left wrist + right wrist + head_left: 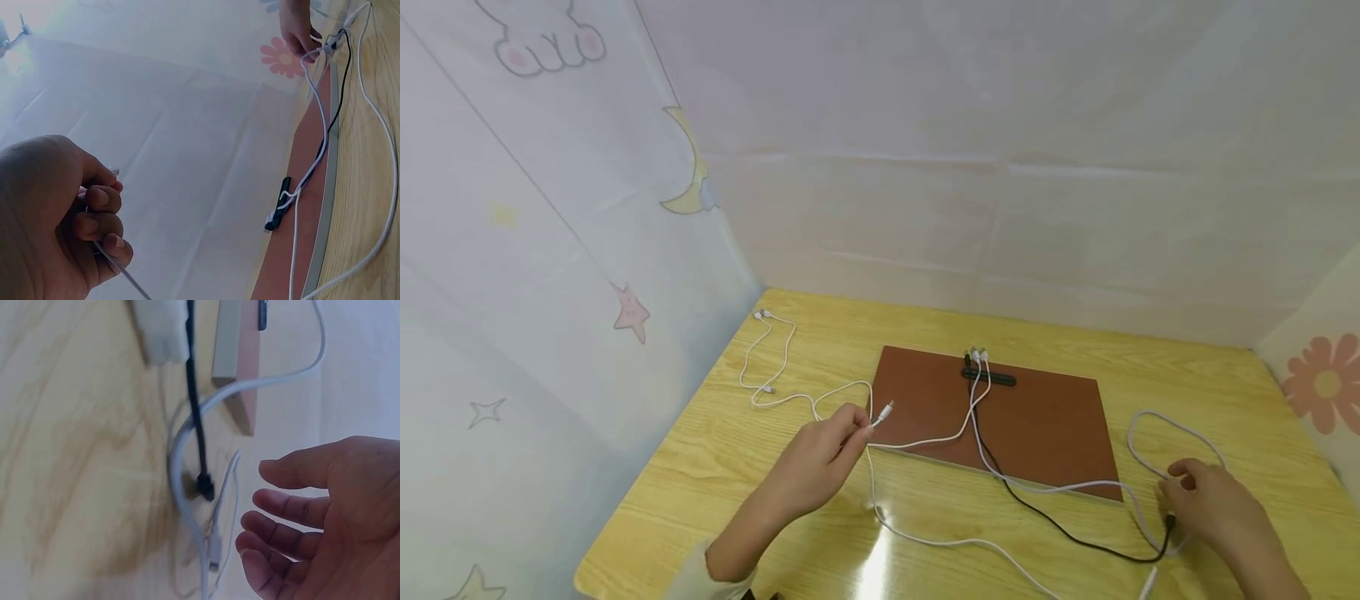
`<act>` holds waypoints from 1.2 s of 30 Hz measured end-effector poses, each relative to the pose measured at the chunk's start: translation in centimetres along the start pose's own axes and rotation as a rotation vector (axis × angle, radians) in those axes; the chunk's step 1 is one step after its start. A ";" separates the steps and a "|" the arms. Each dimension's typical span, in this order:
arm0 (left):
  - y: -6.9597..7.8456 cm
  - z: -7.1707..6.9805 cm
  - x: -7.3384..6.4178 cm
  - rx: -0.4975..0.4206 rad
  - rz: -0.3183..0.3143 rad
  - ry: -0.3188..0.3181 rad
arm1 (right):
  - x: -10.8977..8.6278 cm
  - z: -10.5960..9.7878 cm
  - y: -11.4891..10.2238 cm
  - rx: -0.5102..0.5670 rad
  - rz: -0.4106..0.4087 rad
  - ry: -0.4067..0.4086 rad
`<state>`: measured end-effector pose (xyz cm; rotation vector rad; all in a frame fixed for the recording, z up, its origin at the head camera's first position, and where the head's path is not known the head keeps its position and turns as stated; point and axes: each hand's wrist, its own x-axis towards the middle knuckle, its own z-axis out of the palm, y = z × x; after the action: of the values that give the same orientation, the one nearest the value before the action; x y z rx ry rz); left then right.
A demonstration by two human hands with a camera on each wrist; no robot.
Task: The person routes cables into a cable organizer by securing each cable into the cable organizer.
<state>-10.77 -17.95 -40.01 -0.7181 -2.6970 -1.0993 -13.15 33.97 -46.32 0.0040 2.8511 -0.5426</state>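
My left hand (820,458) pinches a white charging cable just below its plug (886,411), which points up and away, over the left edge of a reddish-brown board (1052,425). In the left wrist view, fingers curl over the white cable (128,274), whose tail hangs below. At the right, my right hand (1213,504) has loosely bent fingers with a gap before the thumb. It holds nothing in the right wrist view. Beside it lie a black cable's plug (205,486), a pale lilac cable (178,469) and a small white plug (214,550).
A black cable holder (1000,380) sits on the board's upper part, with cable ends gathered at its left end. More white cable (786,354) loops across the table's (700,492) left side. A patterned cloth wall (925,208) stands behind. Another white plug (1148,582) lies near the front.
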 end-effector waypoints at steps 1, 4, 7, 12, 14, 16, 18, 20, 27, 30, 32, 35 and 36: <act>0.2 0.1 0.1 -0.012 0.015 0.011 | 0.0 0.0 -0.2 0.002 -0.009 0.009; 1.0 0.4 0.5 -0.044 0.051 0.022 | 0.0 0.0 -0.9 0.008 -0.038 0.050; 1.7 0.8 0.8 -0.068 0.077 0.006 | 0.1 0.0 -1.7 0.019 -0.058 0.076; 2.3 2.0 0.8 -0.106 0.058 -0.058 | 0.3 0.2 -2.3 0.030 -0.075 0.079; 2.3 2.9 0.5 -0.107 0.051 -0.115 | 0.3 0.4 -2.2 0.025 -0.076 0.079; 2.4 4.0 0.2 -0.096 0.061 -0.191 | 0.3 0.4 -2.0 0.017 -0.073 0.078; 2.4 5.4 -0.1 -0.069 0.079 -0.273 | 0.4 0.5 -1.9 0.015 -0.069 0.075; 2.5 6.7 -0.4 -0.016 0.101 -0.335 | 0.5 0.5 -1.9 0.015 -0.069 0.072; 1.9 10.6 -0.6 0.204 0.082 -0.431 | 0.7 0.8 -1.7 0.010 -0.078 0.079; 1.8 11.9 -0.6 0.310 0.070 -0.427 | 0.6 0.9 -1.6 0.007 -0.069 0.074; 2.1 12.5 -0.6 0.410 0.083 -0.414 | 0.6 1.0 -1.6 0.011 -0.065 0.069; 2.4 13.1 -0.6 0.554 0.121 -0.423 | 0.6 1.0 -1.5 0.012 -0.066 0.066; 2.5 13.2 -0.6 0.593 0.141 -0.427 | 0.6 1.1 -1.5 0.011 -0.068 0.067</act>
<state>-8.38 -7.52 -48.19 -1.0862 -3.0034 -0.0840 -13.54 32.18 -46.89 -0.0739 2.9228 -0.5826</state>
